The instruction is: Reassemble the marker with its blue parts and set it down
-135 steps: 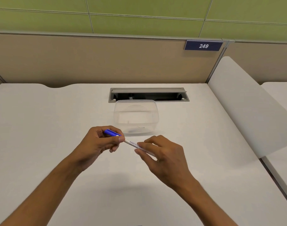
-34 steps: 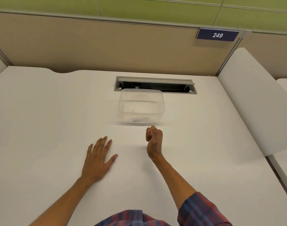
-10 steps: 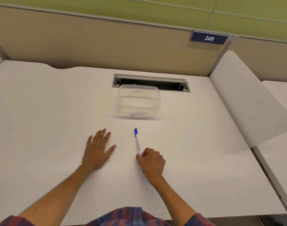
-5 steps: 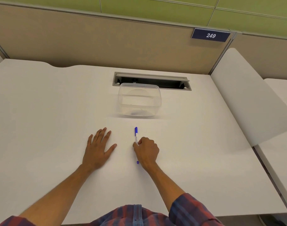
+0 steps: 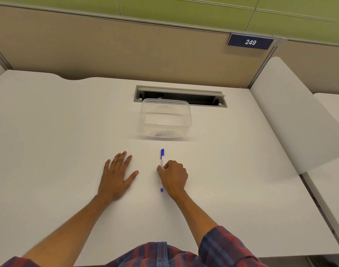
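Pinching marker (image 5: 162, 160), right hand (image 5: 174, 175), clear container (image 5: 165, 118) beyond, left hand (image 5: 115, 178) flat

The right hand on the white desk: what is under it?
Under the right hand lies the white marker with blue ends. Its blue cap and blue rear plug stick out; the hand covers the middle barrel. The fingers are curled on it.

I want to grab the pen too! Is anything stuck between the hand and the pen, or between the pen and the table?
Nothing visible is in the way. The right hand already has its curled fingers on the white marker with blue ends, which appears to lie on the bare white desk. The clear plastic container sits farther back, apart from it.
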The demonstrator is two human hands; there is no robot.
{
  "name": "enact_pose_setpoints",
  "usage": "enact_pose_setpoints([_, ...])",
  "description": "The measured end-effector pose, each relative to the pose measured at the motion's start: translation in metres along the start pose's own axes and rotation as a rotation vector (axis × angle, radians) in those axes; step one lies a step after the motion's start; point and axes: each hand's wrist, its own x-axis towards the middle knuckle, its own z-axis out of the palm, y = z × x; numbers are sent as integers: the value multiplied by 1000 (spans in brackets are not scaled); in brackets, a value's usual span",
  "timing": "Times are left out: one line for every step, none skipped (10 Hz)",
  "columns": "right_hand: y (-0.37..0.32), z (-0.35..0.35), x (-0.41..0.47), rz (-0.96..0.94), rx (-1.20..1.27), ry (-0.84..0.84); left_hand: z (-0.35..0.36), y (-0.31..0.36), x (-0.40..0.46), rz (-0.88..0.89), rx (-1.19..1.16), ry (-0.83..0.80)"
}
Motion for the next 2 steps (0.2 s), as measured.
enact_pose_setpoints([0, -2, -2, -8, 40, 9, 2, -3, 0, 14, -7, 5])
enact_pose_setpoints([-1, -2, -2, 0, 70, 20, 4, -1, 1, 17, -17, 10])
